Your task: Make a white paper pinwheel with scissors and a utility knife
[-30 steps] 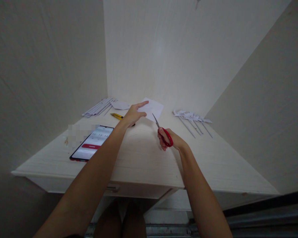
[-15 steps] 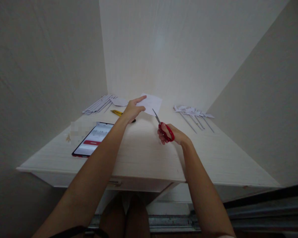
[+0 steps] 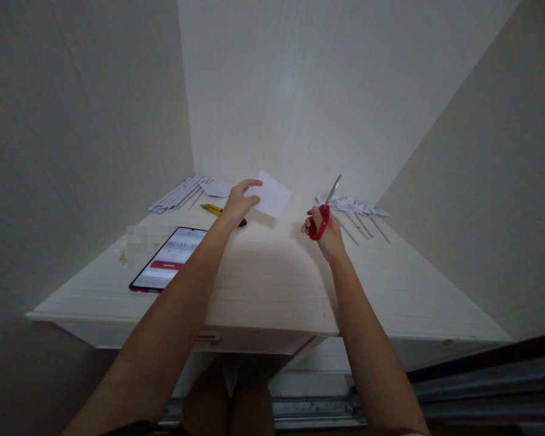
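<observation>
I count one white paper sheet (image 3: 273, 195), one pair of red-handled scissors (image 3: 323, 213), one yellow utility knife (image 3: 212, 209), one smartphone (image 3: 169, 259), one pile of rolled paper sticks (image 3: 178, 194), one cluster of paper pinwheels (image 3: 353, 209), pieces inside both too crowded to count.

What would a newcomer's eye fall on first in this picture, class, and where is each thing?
The red-handled scissors stand out first, gripped in the right hand with the blades pointing up, right of the middle. Next comes the white sheet, pinched by the left hand near the back wall. A lit phone lies flat at the front left of the table.
</observation>
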The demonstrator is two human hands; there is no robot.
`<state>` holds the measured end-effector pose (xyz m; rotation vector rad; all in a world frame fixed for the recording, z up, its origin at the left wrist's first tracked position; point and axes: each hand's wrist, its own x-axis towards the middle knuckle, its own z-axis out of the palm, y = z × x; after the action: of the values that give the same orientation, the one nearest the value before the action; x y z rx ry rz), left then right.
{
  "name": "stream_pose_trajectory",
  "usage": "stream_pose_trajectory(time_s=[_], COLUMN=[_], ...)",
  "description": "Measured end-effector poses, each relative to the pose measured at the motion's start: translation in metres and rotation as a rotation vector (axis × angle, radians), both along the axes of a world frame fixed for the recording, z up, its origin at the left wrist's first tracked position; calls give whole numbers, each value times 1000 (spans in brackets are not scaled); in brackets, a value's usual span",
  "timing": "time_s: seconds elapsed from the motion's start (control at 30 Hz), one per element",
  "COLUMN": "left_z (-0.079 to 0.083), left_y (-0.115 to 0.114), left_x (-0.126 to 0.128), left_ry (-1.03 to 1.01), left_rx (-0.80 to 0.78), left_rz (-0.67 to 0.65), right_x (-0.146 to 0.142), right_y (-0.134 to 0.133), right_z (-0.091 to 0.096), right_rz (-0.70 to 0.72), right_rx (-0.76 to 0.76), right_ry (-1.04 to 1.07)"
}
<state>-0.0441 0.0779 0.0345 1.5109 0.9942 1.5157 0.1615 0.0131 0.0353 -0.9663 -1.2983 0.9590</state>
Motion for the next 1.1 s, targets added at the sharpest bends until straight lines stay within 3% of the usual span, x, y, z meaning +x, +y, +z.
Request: stream_pose_trajectory(time_s=[0.17, 0.4, 0.57, 0.7, 0.8, 0.9, 1.1], left_z=[4, 10, 7, 2, -5, -9, -6], left_y=[-14, -22, -15, -13, -13, -14, -21], left_x=[6, 5, 7, 13, 20, 27, 36], left_ry=[249, 349, 200, 83, 106, 18, -105], left_rx=[10, 20, 93, -116, -275, -348, -286], left_rz=[-232, -341, -210, -73, -120, -264, -287], right_x=[3, 0, -3, -8, -11, -13, -17], right_y=[12, 10, 13, 13, 12, 11, 13], right_z=[-7, -13, -20, -20, -18, -17, -21], right_rz=[-213, -36, -20, -148, -198, -174, -192], right_rx=[72, -55, -78, -94, -75, -66, -8], right_ry=[23, -199, -235, -70, 28, 70, 78])
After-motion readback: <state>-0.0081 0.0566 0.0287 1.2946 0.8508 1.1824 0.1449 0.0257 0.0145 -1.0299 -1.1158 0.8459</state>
